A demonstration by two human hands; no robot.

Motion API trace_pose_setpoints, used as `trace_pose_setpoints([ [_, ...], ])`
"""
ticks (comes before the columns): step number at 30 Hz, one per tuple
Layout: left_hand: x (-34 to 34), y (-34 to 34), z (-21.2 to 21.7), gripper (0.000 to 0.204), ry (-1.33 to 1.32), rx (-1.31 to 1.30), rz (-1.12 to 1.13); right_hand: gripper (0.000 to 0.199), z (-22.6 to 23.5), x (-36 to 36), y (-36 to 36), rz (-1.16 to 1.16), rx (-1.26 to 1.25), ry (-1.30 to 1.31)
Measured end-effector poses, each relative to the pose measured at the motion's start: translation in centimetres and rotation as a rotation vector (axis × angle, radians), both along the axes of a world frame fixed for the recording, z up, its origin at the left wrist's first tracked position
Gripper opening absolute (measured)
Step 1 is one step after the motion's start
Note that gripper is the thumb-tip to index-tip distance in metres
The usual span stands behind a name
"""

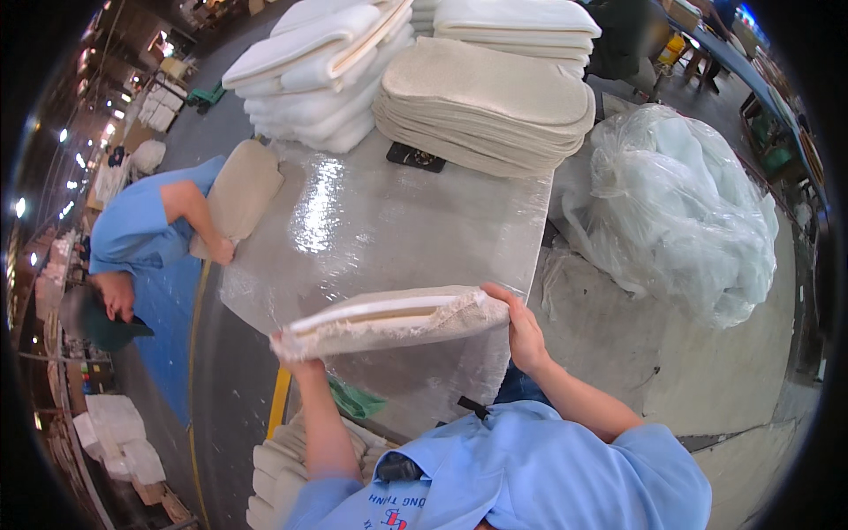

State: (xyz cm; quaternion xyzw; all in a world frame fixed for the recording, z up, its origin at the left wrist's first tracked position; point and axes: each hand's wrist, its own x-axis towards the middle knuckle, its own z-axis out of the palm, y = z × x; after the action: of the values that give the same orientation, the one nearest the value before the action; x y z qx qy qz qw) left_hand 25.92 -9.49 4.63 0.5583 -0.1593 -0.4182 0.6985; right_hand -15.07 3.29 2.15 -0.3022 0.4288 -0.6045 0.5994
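Note:
A beige cushion pad [424,328] is held up level in front of me, its long open edge showing white and tan layers inside a rough fabric cover. My left hand [299,352] grips its left end. At the right end, my right hand [523,332] is closed round the corner, with the thumb out of sight. Beneath the pad lies a table [424,225] wrapped in shiny clear film. A stack of beige pads [486,102] stands at the table's far side, with a small dark flat item [415,158] by its base.
Folded white padding [322,75] is piled at the far left of the table. To the right sits a big clear plastic bag [680,212] of pale stuffing. A co-worker in blue [146,216] handles another beige pad [243,190] on the left. More beige pieces [283,473] lie near my left arm.

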Motion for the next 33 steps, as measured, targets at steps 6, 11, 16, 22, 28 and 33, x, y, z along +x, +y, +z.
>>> trace_pose_setpoints([
  [6, 0.0, 8.3, 0.4, 0.046, 0.178, 0.034, 0.05, 0.061, 2.5, -0.9, -5.0, -0.006, -0.077, 0.183],
  [11, 0.2, 10.1, -0.5, 0.057, 0.18, -0.011, 0.033, 0.048, 2.4, 0.4, -6.6, -0.113, -0.178, 0.33],
  [16, -0.3, 9.5, -0.7, 0.055, 0.121, -0.062, -0.001, 0.042, 1.8, -0.2, -6.8, -0.115, -0.074, 0.292],
  [22, -0.7, 11.0, -0.4, 0.054, 0.147, -0.095, -0.092, 0.033, 1.1, 0.2, -6.2, -0.196, -0.01, 0.304],
  [28, -1.9, 11.3, 0.6, 0.058, 0.124, -0.017, -0.028, 0.047, 0.1, 0.3, -8.2, -0.228, 0.043, 0.159],
  [33, -4.3, 15.9, 1.3, 0.058, -0.041, 0.015, -0.1, 0.072, 2.0, -0.9, -14.7, -0.285, 0.084, 0.086],
])
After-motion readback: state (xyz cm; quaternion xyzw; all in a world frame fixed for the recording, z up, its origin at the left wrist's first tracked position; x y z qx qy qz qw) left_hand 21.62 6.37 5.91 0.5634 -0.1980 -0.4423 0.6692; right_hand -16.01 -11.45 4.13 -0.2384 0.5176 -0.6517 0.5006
